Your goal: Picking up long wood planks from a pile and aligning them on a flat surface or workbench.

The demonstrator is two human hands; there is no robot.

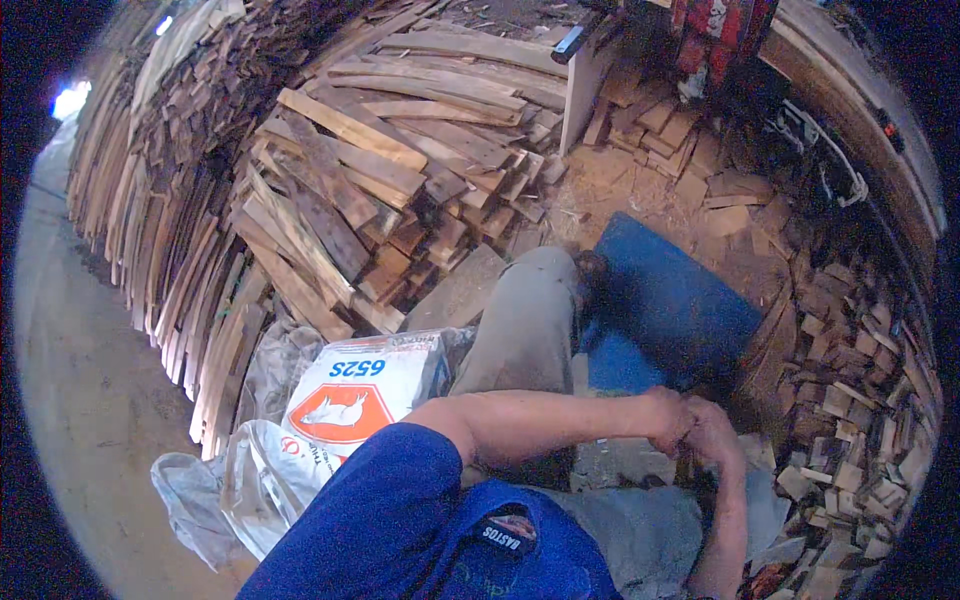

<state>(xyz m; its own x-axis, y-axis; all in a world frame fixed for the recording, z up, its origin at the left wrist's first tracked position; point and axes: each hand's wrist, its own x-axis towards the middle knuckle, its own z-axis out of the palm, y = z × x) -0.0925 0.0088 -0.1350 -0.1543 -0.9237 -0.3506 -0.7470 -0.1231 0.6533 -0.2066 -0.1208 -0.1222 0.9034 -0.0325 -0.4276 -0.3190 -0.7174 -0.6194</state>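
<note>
My left hand [668,418] and my right hand [712,432] meet low at the right, fingers curled and pressed close together. Whether anything is between them I cannot tell; the hands hide it. My left forearm crosses over my lap from a blue sleeve [370,510]. My grey-trousered leg [525,320] stretches forward toward a blue mat [675,300] on the sawdust-covered ground just beyond the hands.
A big heap of rough wooden planks [350,190] fills the left and far side. Small wood offcuts [850,420] pile up at the right. A white sack with a red-orange emblem [350,395] lies by my left side on crumpled plastic. A white board [583,90] stands upright beyond.
</note>
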